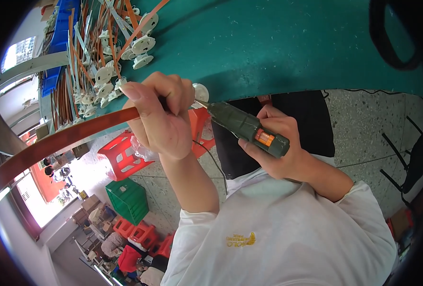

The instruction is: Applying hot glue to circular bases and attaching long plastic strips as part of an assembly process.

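My left hand (166, 114) is closed round a long, flat copper-brown strip (78, 129) that runs out to the left. A white round fitting (201, 90) shows just past its fingers; the join between fitting and strip is hidden by the hand. My right hand (287, 136) is wrapped round a dark green power screwdriver (233, 121) with an orange part in its side. The thin metal bit points left at the lower side of the white fitting. Whether the tip touches it, I cannot tell.
Many strips with white round fittings (104, 75) are heaped on the green table (287, 43) at the far left, beside blue bins (63, 28). Red stools (121, 155) and a green crate (127, 200) stand on the floor. A dark chair (411, 164) is at right; several people sit lower left.
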A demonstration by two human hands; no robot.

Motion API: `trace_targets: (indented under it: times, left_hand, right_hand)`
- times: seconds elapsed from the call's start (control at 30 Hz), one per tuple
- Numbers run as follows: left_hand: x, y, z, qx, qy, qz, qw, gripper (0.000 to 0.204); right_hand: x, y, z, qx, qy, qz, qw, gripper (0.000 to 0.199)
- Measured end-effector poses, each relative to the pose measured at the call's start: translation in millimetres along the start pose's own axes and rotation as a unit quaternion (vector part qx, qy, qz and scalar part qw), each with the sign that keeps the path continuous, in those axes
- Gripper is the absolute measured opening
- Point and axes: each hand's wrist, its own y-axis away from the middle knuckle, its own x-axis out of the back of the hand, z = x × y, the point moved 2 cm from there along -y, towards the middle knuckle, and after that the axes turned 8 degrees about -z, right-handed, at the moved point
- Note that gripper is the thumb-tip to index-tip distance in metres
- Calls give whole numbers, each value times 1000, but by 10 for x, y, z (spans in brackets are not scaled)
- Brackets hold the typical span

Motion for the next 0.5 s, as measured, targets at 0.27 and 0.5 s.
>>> trace_targets:
  times: [0.27, 0.5]
  left_hand:
    - [24, 4, -5, 2, 7, -15, 1000, 66]
    - [23, -1, 8, 1, 2, -14, 1000, 66]
  right_hand:
    - [-25, -6, -4, 6, -5, 13, 1000, 9]
    - [-30, -16, -18, 2, -8, 25, 1000, 8]
